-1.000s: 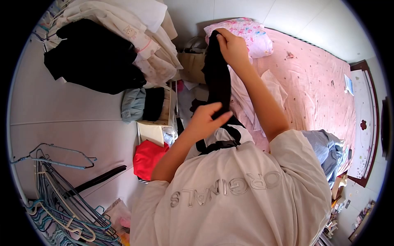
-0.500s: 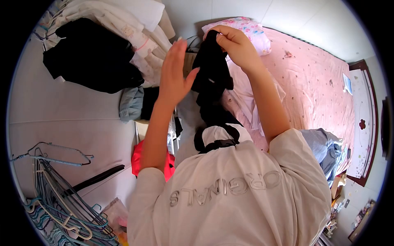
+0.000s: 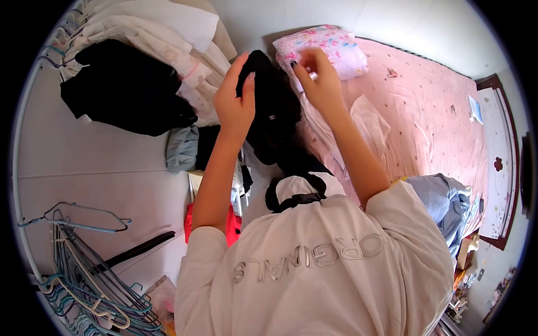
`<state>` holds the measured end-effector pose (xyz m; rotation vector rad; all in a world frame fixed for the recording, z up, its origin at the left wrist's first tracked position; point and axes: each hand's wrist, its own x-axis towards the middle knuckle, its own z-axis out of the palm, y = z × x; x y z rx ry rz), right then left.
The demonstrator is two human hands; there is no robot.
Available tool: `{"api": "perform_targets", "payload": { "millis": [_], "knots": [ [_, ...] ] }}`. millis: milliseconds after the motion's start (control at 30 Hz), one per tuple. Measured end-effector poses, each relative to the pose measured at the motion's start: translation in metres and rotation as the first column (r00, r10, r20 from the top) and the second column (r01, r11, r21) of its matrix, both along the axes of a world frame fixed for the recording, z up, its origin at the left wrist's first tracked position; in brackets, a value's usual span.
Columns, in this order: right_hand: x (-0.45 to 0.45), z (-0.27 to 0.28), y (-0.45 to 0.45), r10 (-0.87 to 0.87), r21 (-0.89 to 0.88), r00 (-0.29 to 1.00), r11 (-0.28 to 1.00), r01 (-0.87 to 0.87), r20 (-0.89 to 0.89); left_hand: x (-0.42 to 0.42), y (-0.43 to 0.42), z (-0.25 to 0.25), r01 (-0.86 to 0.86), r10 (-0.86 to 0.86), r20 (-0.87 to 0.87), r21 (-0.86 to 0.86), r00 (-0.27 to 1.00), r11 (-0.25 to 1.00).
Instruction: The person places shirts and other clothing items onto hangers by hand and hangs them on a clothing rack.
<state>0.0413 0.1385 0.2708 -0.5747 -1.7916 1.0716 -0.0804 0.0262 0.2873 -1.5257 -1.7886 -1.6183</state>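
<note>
A black garment (image 3: pixel 272 109) hangs in front of me, its lower part reaching down toward my lap. My left hand (image 3: pixel 234 103) grips its upper left edge between the thumb and straight fingers. To the right of the cloth, my right hand (image 3: pixel 320 84) is raised with its fingers bent and the thumb apart from them. Motion blurs its fingertips, and a small dark patch shows at the thumb tip. No cloth can be made out between those fingers.
Black and white clothes (image 3: pixel 129 87) hang on a rail at left. Several wire hangers (image 3: pixel 95 274) cluster below. On the right is a bed (image 3: pixel 426 129) with pink bedding, a floral pillow (image 3: pixel 328 50), pale pink cloth (image 3: pixel 370 120) and blue-grey clothes (image 3: pixel 437 196).
The garment's top has moved left and slightly down, from my right hand's pinch into my left hand's grip. My right hand has separated from the cloth and shifted slightly down.
</note>
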Motion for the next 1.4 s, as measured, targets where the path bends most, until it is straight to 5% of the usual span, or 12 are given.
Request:
{"api": "perform_targets", "payload": {
  "millis": [100, 200, 367, 467, 567, 767, 867, 900, 1033, 1167, 1267, 1400],
  "knots": [
    [0.016, -0.058, -0.043, -0.060, 0.034, 0.996, 0.998, 0.057, 0.072, -0.001, -0.010, 0.008, -0.022, 0.022, -0.011, -0.003, 1.000, 1.000],
    [0.013, -0.105, -0.076, 0.289, -0.210, 0.929, 0.947, -0.242, 0.231, -0.004, -0.020, 0.012, 0.011, -0.008, 0.107, -0.035, 0.994, 0.999],
    [-0.022, -0.131, -0.081, -0.001, -0.048, 0.999, 0.999, 0.003, 0.040, 0.003, -0.038, 0.027, 0.022, -0.023, 0.181, 0.006, 0.983, 1.000],
    [-0.029, -0.153, -0.064, 0.218, 0.119, 0.967, 0.965, -0.233, 0.131, -0.003, -0.053, 0.033, -0.010, 0.016, 0.140, -0.045, 0.990, 0.999],
    [-0.029, -0.178, -0.063, 0.495, -0.271, 0.851, 0.856, -0.441, 0.177, -0.018, -0.067, 0.033, -0.129, 0.135, 0.120, -0.056, 0.984, 0.990],
    [-0.016, -0.135, -0.035, 0.201, -0.044, 0.931, 0.979, -0.197, 0.306, -0.075, -0.112, 0.007, -0.436, 0.423, -0.241, 0.000, 0.874, 0.900],
    [-0.007, -0.094, -0.009, 0.104, 0.171, 0.902, 0.967, -0.190, 0.418, -0.107, -0.136, -0.016, -0.393, 0.382, -0.164, -0.040, 0.909, 0.919],
    [-0.005, -0.079, -0.003, 0.061, 0.248, 0.888, 0.949, -0.192, 0.456, -0.101, -0.147, -0.019, -0.410, 0.491, 0.193, -0.343, 0.849, 0.845],
    [-0.002, -0.022, 0.008, -0.094, 0.388, 0.922, 0.919, -0.064, 0.375, -0.093, -0.155, -0.033, -0.168, 0.268, 0.208, -0.401, 0.941, 0.901],
    [0.001, -0.004, 0.017, -0.189, 0.421, 0.911, 0.907, 0.018, 0.367, -0.084, -0.157, -0.024, -0.125, 0.130, -0.043, -0.678, 0.991, 0.725],
    [0.004, 0.010, 0.007, -0.199, 0.420, 0.910, 0.907, 0.030, 0.364, -0.096, -0.171, -0.033, -0.253, 0.221, -0.134, -0.660, 0.966, 0.707],
    [0.004, 0.008, 0.003, -0.251, 0.407, 0.761, 0.913, -0.018, 0.598, -0.094, -0.175, -0.028, -0.365, 0.614, 0.122, -0.708, 0.780, 0.605]
  ]
}}
